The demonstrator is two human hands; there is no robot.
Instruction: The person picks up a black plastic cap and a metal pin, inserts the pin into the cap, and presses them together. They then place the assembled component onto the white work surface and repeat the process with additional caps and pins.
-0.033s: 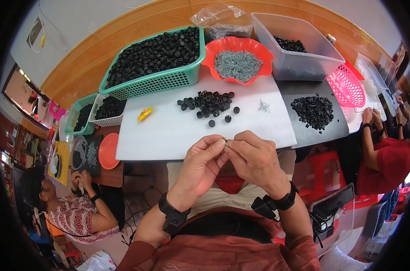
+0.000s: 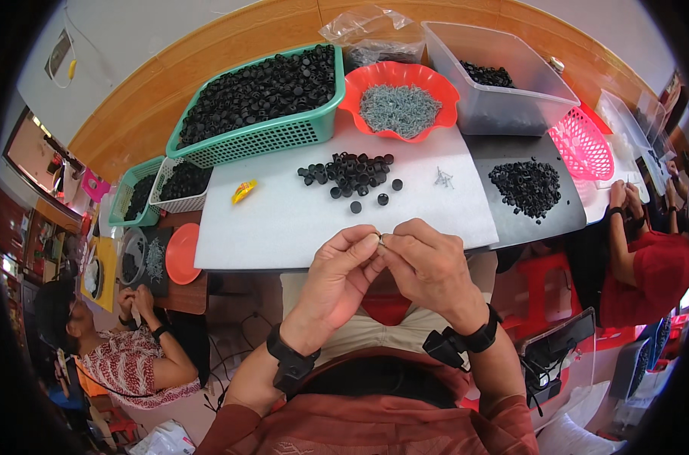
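My left hand [image 2: 343,274] and my right hand [image 2: 429,267] meet fingertip to fingertip just over the front edge of the white board [image 2: 284,227]. Between the thumbs and forefingers both pinch a small pale metal piece [image 2: 380,238]; most of it is hidden by the fingers. Each wrist wears a black band. Beyond the hands lies a loose pile of small black caps [image 2: 350,171]. A few grey screws [image 2: 443,178] lie to the right of that pile.
At the back stand a green basket of black caps [image 2: 257,98], a red bowl of screws [image 2: 400,106] and a clear bin [image 2: 496,76]. A grey board with black parts [image 2: 526,186] and a pink basket [image 2: 583,144] sit to the right. Other people work at left [image 2: 124,356] and right [image 2: 648,258].
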